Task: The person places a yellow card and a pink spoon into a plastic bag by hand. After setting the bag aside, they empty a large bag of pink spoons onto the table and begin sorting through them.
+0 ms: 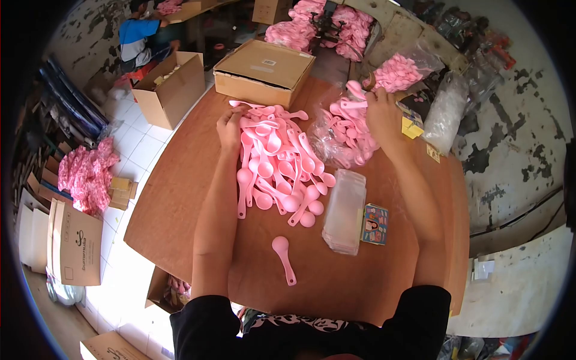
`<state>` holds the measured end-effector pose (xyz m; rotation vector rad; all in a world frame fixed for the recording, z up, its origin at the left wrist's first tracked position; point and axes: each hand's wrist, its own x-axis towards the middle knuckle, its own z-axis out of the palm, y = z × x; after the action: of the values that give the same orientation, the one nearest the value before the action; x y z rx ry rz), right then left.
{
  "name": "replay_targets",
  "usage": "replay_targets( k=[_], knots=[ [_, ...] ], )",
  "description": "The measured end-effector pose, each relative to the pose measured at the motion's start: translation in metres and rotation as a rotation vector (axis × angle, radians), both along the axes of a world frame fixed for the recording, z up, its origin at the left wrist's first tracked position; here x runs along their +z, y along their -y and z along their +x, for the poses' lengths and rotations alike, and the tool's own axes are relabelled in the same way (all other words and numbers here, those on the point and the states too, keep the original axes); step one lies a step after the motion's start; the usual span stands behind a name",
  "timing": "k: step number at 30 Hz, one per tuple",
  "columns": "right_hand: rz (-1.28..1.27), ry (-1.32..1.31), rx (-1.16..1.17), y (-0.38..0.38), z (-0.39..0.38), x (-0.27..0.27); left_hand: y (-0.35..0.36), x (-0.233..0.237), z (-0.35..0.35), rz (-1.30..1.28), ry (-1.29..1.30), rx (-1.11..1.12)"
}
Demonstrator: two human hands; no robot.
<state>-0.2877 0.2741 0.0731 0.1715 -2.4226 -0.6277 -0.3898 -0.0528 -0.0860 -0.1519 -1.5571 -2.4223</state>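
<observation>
Many pink plastic spoons [273,156] lie heaped on the brown table [180,156]. At the upper left edge of the heap, my left hand [230,126] has its fingers curled by a spoon handle; whether it grips one is unclear. My right hand [382,108] is closed at a clear plastic bag [324,135] of pink spoons, beside a spoon at the bag's top; what its fingers hold is partly hidden. A single spoon [283,259] lies near me. Right of the heap are stacked clear plastic sleeves [345,210] and a printed card stack [375,224].
A closed cardboard box [264,69] stands at the table's far edge. Behind my right hand are a yellow box [411,125] and another bag of spoons [397,72]. An open carton [171,90] is on the floor, near a person in blue [137,36].
</observation>
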Motion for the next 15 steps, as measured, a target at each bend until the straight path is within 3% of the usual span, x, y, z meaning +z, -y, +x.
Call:
replay_targets(
  k=[2, 3, 5, 7, 9, 15],
  knots=[
    [-0.389, -0.08, 0.279, -0.002, -0.006, 0.004, 0.0, -0.001, -0.002, -0.011, -0.003, 0.025],
    [-0.389, -0.08, 0.278, 0.0, -0.009, 0.003, -0.001, -0.002, -0.003, -0.028, -0.004, 0.042],
    [-1.16, 0.552, 0.37, 0.027, -0.008, 0.007, -0.001, -0.006, -0.005, -0.017, -0.004, 0.021],
    [-1.254, 0.875, 0.237, 0.059, 0.004, 0.019, -0.001, -0.006, -0.006, -0.005, -0.008, 0.004],
    [-1.256, 0.998, 0.249, 0.084, 0.001, 0.012, -0.001, -0.004, -0.004, 0.005, 0.005, 0.016],
    [-1.203, 0.983, 0.248, 0.115, -0.036, -0.013, -0.001, 0.0, 0.001, 0.022, 0.003, 0.008]
  ],
)
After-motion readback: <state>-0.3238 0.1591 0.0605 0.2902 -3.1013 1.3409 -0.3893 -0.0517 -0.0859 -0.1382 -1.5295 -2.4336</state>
